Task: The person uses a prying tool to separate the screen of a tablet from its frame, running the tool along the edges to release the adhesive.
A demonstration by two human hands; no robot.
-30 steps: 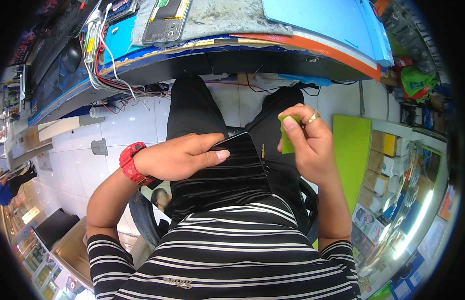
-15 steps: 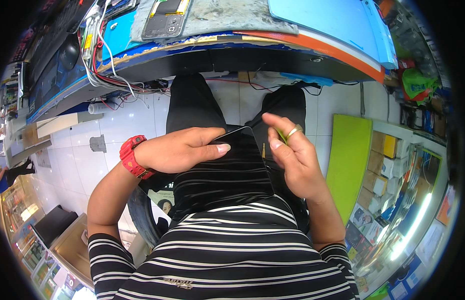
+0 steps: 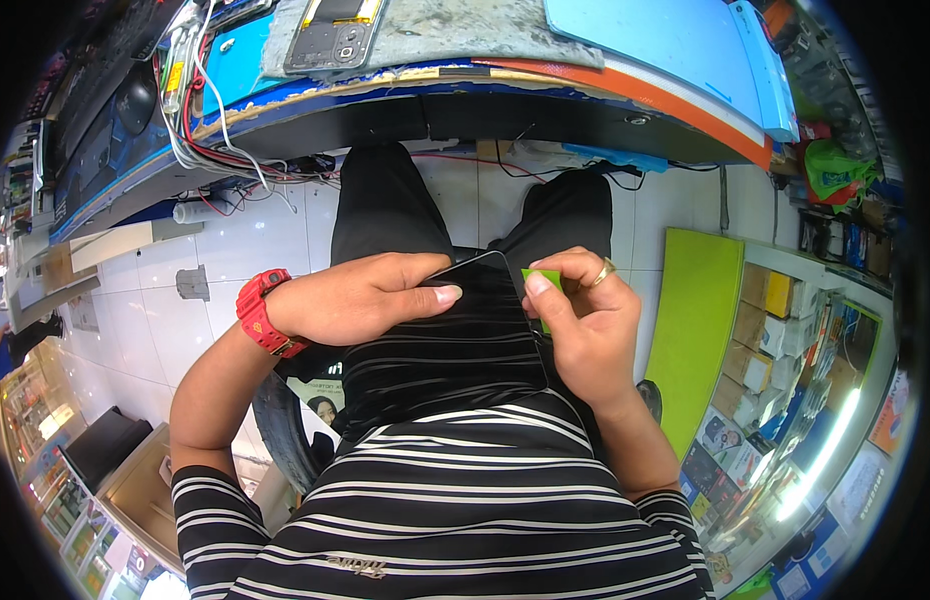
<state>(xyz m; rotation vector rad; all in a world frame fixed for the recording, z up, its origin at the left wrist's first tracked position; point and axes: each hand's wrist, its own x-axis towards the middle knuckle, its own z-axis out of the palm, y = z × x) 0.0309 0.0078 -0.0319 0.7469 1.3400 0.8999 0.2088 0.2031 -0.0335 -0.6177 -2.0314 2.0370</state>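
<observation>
A glossy black tablet-like panel (image 3: 480, 335) lies tilted against my lap and mirrors my striped shirt. My left hand (image 3: 375, 298) grips its upper left edge, with the thumb pressed on the glossy face and the fingers out of sight behind it. Beside the opposite edge, my right hand (image 3: 595, 315) pinches a small, thin green piece (image 3: 553, 281) with a pointed corner, like a plastic pick, between thumb and forefinger. The green piece is close to the panel's right edge; whether it touches cannot be told.
Ahead stands a workbench with a grey mat (image 3: 465, 35), an opened phone (image 3: 335, 42) and a flat light-blue case (image 3: 665, 45). Loose cables (image 3: 200, 130) hang over its left front edge. To the right are a green panel (image 3: 685, 340) and a glass display case (image 3: 775, 370).
My right hand has turned and drawn closer to the panel's right edge, showing more of the green piece. My left hand keeps its hold on the panel.
</observation>
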